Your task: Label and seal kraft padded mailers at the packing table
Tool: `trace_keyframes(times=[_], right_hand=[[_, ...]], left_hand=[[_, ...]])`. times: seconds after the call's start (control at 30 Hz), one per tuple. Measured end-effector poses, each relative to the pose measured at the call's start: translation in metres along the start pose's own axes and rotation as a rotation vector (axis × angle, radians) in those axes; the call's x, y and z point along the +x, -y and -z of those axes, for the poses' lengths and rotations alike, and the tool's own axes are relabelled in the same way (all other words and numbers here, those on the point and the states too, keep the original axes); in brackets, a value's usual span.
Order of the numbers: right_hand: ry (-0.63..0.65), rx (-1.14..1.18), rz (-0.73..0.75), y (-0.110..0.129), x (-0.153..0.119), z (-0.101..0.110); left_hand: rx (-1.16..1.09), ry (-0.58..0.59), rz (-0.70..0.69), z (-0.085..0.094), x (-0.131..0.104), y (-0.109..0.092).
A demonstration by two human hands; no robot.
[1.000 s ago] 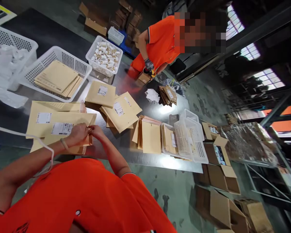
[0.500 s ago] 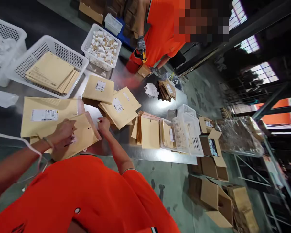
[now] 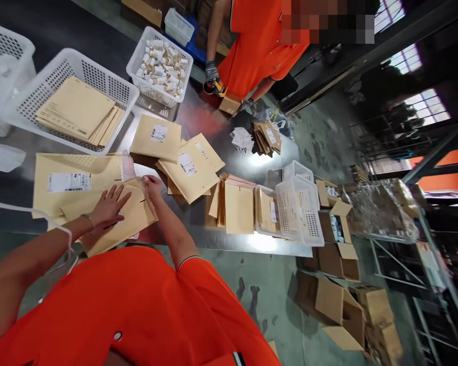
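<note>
My left hand [image 3: 109, 207] lies spread on a tan padded envelope [image 3: 135, 218] near the table's front edge. At that envelope's upper right end, my right hand [image 3: 151, 187] has its fingers pinched on the flap. Beneath and to the left is a larger tan envelope [image 3: 95, 165] with a white label and a pinkish strip at its right end. Farther back lie a labelled envelope [image 3: 145, 137] and a small pile of labelled envelopes [image 3: 198, 178].
Behind my hands stand a basket of envelopes [image 3: 132, 104] and a basket of small white rolls [image 3: 137, 84]. Upright envelopes [image 3: 239, 211] and stacked baskets [image 3: 309, 229] are to the right. Across the table a person's gloved hand [image 3: 211, 71] holds a yellow tool by a small box [image 3: 229, 104].
My left hand has opened from a closed grasp and now lies flat on the envelope. My right hand has moved slightly left and up onto the flap, which is now folded over.
</note>
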State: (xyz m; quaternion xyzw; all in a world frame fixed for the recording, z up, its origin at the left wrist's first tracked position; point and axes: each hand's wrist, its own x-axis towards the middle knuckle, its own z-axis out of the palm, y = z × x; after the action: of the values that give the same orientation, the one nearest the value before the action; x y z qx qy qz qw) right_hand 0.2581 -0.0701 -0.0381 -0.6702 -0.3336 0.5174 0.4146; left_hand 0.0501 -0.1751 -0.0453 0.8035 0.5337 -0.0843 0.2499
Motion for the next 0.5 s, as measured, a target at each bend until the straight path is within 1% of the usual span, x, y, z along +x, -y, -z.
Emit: trace_keyframes(times=[0.03,0.07,0.1,0.13,0.2,0.23,0.27,0.3,0.33,0.37,0.4,0.43,0.47,0.5], right_hand=[[-0.091,0.107,-0.012,0.004,-0.002,0.016],[-0.177,0.183,-0.006,0.011,-0.002,0.038],[-0.252,0.228,0.008,0.021,-0.002,0.067],[-0.315,0.218,0.036,0.032,-0.002,0.100],[-0.429,0.152,0.073,0.053,-0.003,0.169],[-0.486,0.099,0.101,0.060,-0.006,0.198],[-0.508,-0.031,0.124,0.062,-0.010,0.218],[-0.488,-0.202,0.140,0.060,-0.015,0.228],[-0.415,-0.399,0.149,0.053,-0.021,0.228],[-0.295,-0.597,0.156,0.042,-0.027,0.218],[-0.141,-0.767,0.161,0.029,-0.032,0.201],[0.021,-0.869,0.177,0.014,-0.036,0.179],[0.152,-0.934,0.209,0.000,-0.040,0.156],[0.244,-0.994,0.222,-0.012,-0.043,0.135]], left_hand=[[-0.009,-0.007,0.003,0.000,0.000,0.000],[-0.015,-0.010,0.009,0.000,-0.001,0.000],[-0.017,-0.012,0.016,0.000,-0.001,-0.001],[-0.015,-0.012,0.023,0.000,-0.001,-0.003],[-0.005,-0.009,0.040,0.001,0.000,-0.008],[-0.001,0.003,0.052,0.002,0.002,-0.012],[0.000,0.021,0.066,0.003,0.004,-0.016],[0.001,0.046,0.084,0.005,0.007,-0.020],[0.000,0.070,0.101,0.007,0.011,-0.025],[-0.001,0.093,0.116,0.010,0.014,-0.029],[0.001,0.111,0.134,0.012,0.017,-0.033],[0.007,0.117,0.148,0.014,0.019,-0.036],[0.017,0.118,0.159,0.016,0.021,-0.039],[0.027,0.116,0.167,0.018,0.022,-0.042]])
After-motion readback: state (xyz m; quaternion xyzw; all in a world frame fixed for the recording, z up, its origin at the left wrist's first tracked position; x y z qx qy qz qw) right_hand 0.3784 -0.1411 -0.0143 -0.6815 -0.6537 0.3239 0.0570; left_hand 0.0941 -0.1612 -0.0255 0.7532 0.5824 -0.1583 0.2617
